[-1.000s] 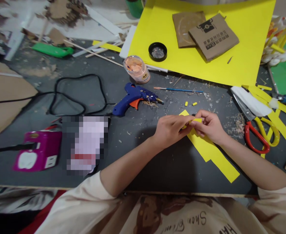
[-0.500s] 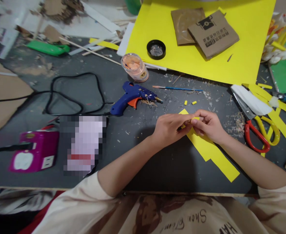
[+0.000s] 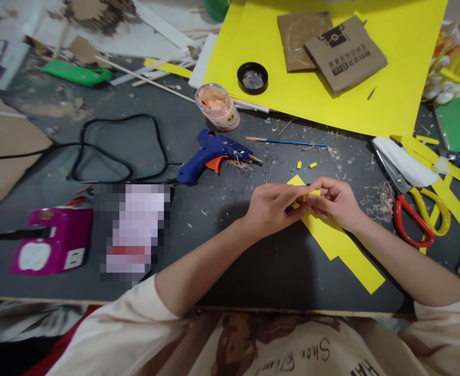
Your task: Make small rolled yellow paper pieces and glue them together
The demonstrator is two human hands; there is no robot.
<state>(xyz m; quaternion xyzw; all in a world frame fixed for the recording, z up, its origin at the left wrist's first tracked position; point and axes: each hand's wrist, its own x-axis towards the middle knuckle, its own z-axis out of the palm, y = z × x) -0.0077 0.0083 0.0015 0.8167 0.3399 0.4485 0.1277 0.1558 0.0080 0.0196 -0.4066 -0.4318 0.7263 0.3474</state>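
Note:
My left hand (image 3: 274, 209) and my right hand (image 3: 335, 201) meet above the table, fingertips pinched together. Between them is a small yellow paper piece (image 3: 313, 195), partly covered by the fingers. Under the hands lies a yellow paper strip (image 3: 343, 250) with a stepped edge, slanting toward the table's front. Just beyond the fingers are two tiny yellow rolls, one roll (image 3: 299, 165) beside another roll (image 3: 313, 165). A blue glue gun (image 3: 214, 154) rests to the left of them, its nozzle pointing right.
Red-and-yellow-handled scissors (image 3: 413, 214) lie right of my arm among yellow strips. A thin paintbrush (image 3: 286, 142), an open jar (image 3: 217, 107) and a black lid (image 3: 252, 78) are farther back. Cardboard pieces (image 3: 345, 55) sit on a large yellow sheet (image 3: 394, 104). A black cord (image 3: 155, 122) loops at left.
The small yellow piece shows slightly more between my fingertips, with a slight shift of the fingers. Both hands stay in nearly the same place; the camera view has shifted a little.

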